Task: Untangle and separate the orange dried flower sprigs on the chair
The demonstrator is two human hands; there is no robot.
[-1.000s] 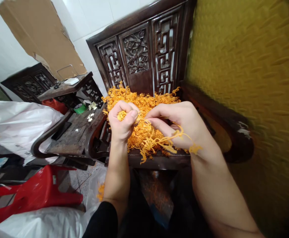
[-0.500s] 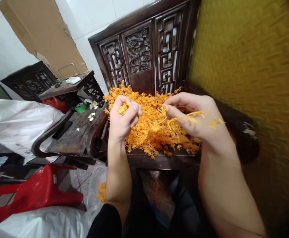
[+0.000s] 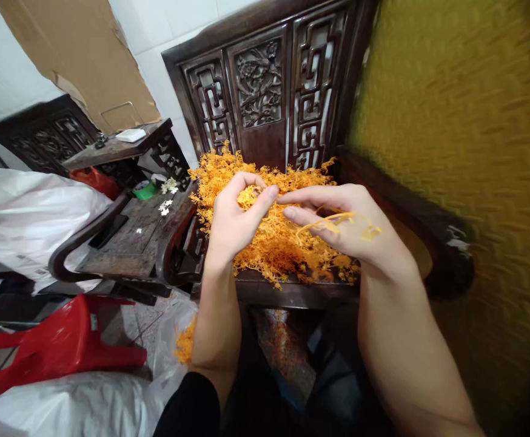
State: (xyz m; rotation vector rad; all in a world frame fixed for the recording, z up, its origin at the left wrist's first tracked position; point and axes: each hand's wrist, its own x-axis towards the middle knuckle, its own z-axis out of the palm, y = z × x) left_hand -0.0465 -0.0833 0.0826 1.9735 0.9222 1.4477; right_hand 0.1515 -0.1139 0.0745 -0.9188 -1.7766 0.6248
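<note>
My left hand (image 3: 238, 215) is curled above a heap of orange artificial sprigs (image 3: 274, 243), its thumb pointing towards my right hand. Brighter orange sprig pieces (image 3: 249, 195) show in the curl of its fingers. My right hand (image 3: 342, 221) is close beside it, fingertips nearly meeting the left thumb. A thin orange sprig (image 3: 322, 224) sticks out from under the right thumb and lies back across that hand. The inner fingers of both hands are partly hidden.
The heap lies on a dark carved wooden chair (image 3: 265, 145). At left stand a second wooden seat (image 3: 124, 252) with green tape (image 3: 145, 191) and white pieces, white sacks (image 3: 33, 212) and a red plastic stool (image 3: 65, 340). A yellow textured surface (image 3: 456, 109) rises at right.
My left hand has moved right and loosened from a fist, its thumb now stretched out. My right hand has shifted slightly left, and the two hands are closer together.
</note>
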